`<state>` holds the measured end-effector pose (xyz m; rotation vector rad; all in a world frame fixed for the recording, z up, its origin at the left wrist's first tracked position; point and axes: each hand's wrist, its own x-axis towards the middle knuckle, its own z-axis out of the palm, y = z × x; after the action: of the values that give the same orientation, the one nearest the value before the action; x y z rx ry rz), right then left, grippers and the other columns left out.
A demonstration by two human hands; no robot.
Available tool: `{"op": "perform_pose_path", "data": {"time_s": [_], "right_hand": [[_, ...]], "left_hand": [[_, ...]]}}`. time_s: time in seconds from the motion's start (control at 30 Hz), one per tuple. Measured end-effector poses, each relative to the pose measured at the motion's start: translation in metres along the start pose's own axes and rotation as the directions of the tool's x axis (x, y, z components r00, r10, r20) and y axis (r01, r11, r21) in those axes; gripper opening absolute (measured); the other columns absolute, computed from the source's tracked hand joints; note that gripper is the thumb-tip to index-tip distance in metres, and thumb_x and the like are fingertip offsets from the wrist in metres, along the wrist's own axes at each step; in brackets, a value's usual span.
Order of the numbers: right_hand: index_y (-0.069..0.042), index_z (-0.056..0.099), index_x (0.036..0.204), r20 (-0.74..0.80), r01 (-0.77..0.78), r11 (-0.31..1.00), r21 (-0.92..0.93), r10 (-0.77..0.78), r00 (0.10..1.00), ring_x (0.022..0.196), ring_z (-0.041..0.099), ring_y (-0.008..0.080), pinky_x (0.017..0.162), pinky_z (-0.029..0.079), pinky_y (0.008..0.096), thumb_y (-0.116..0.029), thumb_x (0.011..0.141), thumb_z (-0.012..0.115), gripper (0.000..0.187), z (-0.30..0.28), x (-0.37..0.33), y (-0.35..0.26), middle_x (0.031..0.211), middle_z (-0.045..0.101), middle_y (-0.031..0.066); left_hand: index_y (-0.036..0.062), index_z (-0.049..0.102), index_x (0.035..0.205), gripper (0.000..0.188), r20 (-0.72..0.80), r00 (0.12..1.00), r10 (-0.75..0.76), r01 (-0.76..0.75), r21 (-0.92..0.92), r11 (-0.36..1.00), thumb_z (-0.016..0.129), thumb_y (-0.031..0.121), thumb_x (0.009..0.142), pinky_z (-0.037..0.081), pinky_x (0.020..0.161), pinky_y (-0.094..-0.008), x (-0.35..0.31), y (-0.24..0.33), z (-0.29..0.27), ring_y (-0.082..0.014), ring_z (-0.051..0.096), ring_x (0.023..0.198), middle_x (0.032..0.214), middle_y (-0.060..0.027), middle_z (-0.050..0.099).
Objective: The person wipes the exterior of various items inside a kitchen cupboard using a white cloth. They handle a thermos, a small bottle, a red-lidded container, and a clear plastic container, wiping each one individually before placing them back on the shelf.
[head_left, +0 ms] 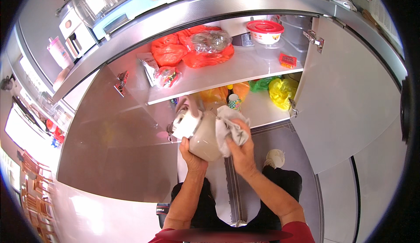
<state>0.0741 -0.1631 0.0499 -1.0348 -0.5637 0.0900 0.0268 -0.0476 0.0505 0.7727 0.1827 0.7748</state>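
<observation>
In front of the open cupboard, my left hand (192, 156) grips a rounded, glossy beige kettle-like pot (204, 138) from its near side. The pot is tilted; its white part and a pinkish handle (187, 104) point up and to the left. Its exact kind I cannot make out. My right hand (242, 149) is closed on a crumpled pale grey cloth (229, 127), pressed against the right end of the pot. The cloth covers that end.
Two cupboard doors stand open, brown-grey on the left (118, 142) and light grey on the right (350, 94). Red plastic bags (210, 59) and a red-lidded tub (265, 31) occupy the upper shelf. Below sits a yellow bag (282, 92). The metallic counter edge (175, 22) overhangs.
</observation>
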Motion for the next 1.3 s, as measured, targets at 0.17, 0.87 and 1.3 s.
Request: {"op": "perform_pose_path", "data": {"time_s": [0.17, 0.87, 1.3], "right_hand": [[-0.005, 0.028, 0.135, -0.02, -0.075, 0.975, 0.21, 0.081, 0.997, 0.119, 0.036, 0.0168, 0.103, 0.028, 0.0312, -0.005, 0.086, 0.057, 0.057, 0.038, -0.028, 0.001, 0.126, 0.037, 0.008], [-0.002, 0.03, 0.135, 0.026, -0.165, 0.986, -0.033, 0.166, 0.986, 0.112, 0.047, 0.019, 0.093, 0.039, 0.0306, -0.01, 0.092, 0.047, 0.047, 0.024, -0.007, 0.005, 0.119, 0.049, 0.012], [0.0, 0.057, 0.105, 0.34, 0.206, 0.902, -0.38, -0.071, 0.938, 0.087, 0.054, 0.0292, 0.076, 0.045, 0.0369, -0.006, 0.071, 0.066, 0.035, 0.013, -0.042, -0.025, 0.101, 0.052, 0.0164]], "left_hand": [[0.0072, 0.047, 0.119, 0.053, -0.136, 0.988, 0.067, -0.07, -0.017, 0.997, 0.044, 0.048, 0.086, 0.047, 0.084, -0.0394, 0.005, 0.01, 0.015, -0.0246, 0.056, 0.101, 0.11, -0.0099, 0.056], [0.0106, 0.048, 0.125, 0.06, -0.108, 0.994, -0.008, -0.015, -0.216, 0.976, 0.035, 0.055, 0.086, 0.047, 0.089, -0.0414, 0.008, 0.012, 0.013, -0.024, 0.055, 0.108, 0.122, -0.0059, 0.054], [0.0012, 0.047, 0.119, 0.053, -0.091, 0.993, 0.072, -0.062, 0.105, 0.993, 0.048, 0.042, 0.085, 0.05, 0.077, -0.0361, 0.018, 0.016, -0.015, -0.0221, 0.059, 0.09, 0.106, -0.0116, 0.058]]}}
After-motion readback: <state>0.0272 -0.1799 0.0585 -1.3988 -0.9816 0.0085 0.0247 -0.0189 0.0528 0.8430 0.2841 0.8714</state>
